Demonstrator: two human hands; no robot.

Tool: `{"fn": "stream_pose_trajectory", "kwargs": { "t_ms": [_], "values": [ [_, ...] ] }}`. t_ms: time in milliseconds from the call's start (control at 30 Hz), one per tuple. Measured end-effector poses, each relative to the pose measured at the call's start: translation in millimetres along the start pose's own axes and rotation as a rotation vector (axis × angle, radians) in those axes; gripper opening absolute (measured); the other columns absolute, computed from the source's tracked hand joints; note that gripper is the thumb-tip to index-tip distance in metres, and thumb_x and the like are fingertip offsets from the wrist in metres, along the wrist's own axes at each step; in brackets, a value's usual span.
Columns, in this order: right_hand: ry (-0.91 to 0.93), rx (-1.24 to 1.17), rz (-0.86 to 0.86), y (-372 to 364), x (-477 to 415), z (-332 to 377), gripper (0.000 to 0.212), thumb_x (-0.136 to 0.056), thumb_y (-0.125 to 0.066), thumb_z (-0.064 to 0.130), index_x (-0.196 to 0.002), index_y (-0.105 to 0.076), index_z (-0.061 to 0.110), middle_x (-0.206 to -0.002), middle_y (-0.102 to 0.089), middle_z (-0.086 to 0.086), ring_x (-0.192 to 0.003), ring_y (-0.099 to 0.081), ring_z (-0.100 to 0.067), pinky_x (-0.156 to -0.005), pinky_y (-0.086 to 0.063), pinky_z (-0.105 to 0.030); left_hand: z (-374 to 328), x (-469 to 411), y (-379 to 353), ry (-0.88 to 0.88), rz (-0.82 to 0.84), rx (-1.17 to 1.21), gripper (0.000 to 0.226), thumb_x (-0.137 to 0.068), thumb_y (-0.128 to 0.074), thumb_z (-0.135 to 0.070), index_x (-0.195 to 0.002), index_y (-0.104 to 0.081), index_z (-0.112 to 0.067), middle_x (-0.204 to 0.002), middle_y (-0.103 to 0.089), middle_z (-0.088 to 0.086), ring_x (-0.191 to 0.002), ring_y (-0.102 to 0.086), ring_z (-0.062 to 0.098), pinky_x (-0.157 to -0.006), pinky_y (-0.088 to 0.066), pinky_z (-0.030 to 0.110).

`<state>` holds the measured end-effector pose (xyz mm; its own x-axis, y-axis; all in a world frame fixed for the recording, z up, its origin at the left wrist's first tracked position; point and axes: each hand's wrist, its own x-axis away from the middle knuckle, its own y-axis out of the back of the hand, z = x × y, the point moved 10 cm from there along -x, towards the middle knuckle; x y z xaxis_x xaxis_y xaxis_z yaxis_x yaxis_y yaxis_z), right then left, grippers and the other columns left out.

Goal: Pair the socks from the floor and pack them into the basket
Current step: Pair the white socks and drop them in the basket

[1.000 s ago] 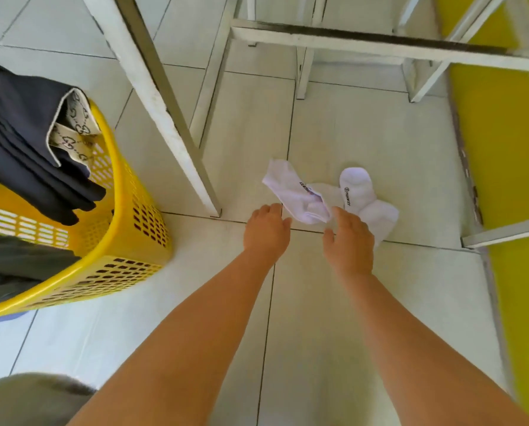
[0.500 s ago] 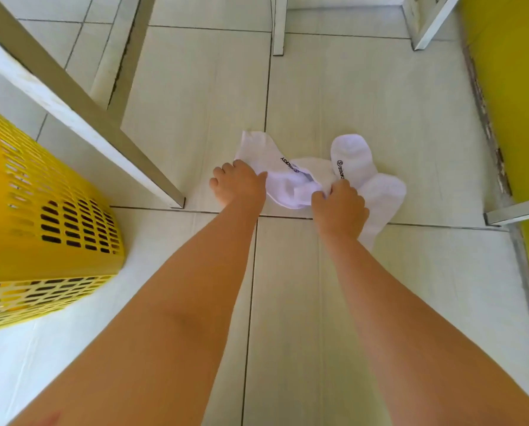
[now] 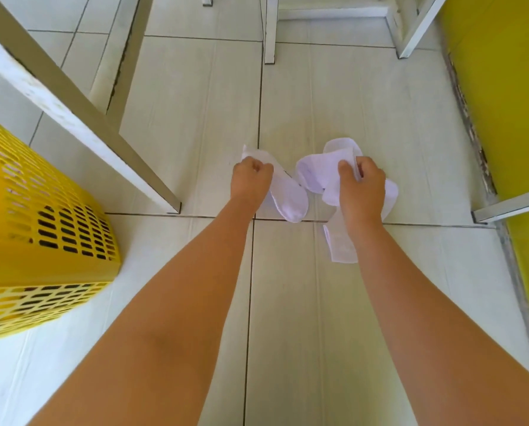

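Two white socks are lifted off the tiled floor. My left hand [image 3: 250, 178] is closed on the cuff end of one white sock [image 3: 289, 199], whose toe hangs down to the right. My right hand [image 3: 361, 186] grips the other white sock [image 3: 314, 169], bunched above the thumb, with one end [image 3: 340, 244] dangling below my wrist. The two socks hang a little apart. The yellow perforated basket [image 3: 41, 235] stands at the left edge; its inside is out of view.
A white metal table leg [image 3: 81, 118] slants down to the floor between the basket and my left hand. More white frame legs [image 3: 269, 29] stand at the back, and one bar [image 3: 509, 207] at the right. A yellow wall [image 3: 503, 96] runs along the right side.
Both hands went from reaching down to the socks on the floor to closing on one sock each and lifting them apart. The camera view tilted down and closer.
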<state>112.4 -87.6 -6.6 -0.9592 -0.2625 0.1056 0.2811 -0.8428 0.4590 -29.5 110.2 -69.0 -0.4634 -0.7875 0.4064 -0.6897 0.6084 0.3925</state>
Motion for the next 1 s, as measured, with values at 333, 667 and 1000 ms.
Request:
{"fn": "stream_pose_trajectory", "kwargs": {
  "t_ms": [333, 667, 1000],
  "values": [
    [-0.167, 0.001, 0.416, 0, 26, 12, 0.016, -0.093, -0.052, 0.018, -0.108, -0.054, 0.021, -0.117, -0.054, -0.012, -0.101, -0.057, -0.030, -0.041, -0.047, -0.019, 24, 42, 30, 0.187, 0.218, 0.632, 0.020, -0.066, -0.058, -0.010, -0.085, -0.054, -0.011, -0.092, -0.054, 0.011, -0.090, -0.054, 0.028, -0.081, -0.047, 0.041],
    [0.090, 0.148, 0.382, 22, 43, 83, 0.016, -0.088, -0.055, 0.020, -0.098, -0.063, 0.009, -0.082, -0.055, 0.001, -0.070, -0.051, -0.020, -0.053, -0.042, -0.027, 4, 74, 32, 0.151, 0.335, 0.672, 0.029, -0.095, -0.058, -0.022, -0.123, -0.061, -0.013, -0.102, -0.073, 0.002, -0.092, -0.071, 0.021, -0.071, -0.057, 0.034],
    [-0.001, 0.138, 0.306, 37, 46, 91, 0.012, -0.088, -0.055, 0.021, -0.095, -0.059, 0.012, -0.078, -0.061, -0.001, -0.063, -0.059, -0.019, -0.052, -0.041, -0.026, -45, 91, 40, -0.085, 0.286, 0.608, 0.036, -0.086, -0.060, -0.041, -0.120, -0.062, -0.027, -0.126, -0.064, 0.020, -0.105, -0.064, 0.041, -0.092, -0.050, 0.058]
  ]
}}
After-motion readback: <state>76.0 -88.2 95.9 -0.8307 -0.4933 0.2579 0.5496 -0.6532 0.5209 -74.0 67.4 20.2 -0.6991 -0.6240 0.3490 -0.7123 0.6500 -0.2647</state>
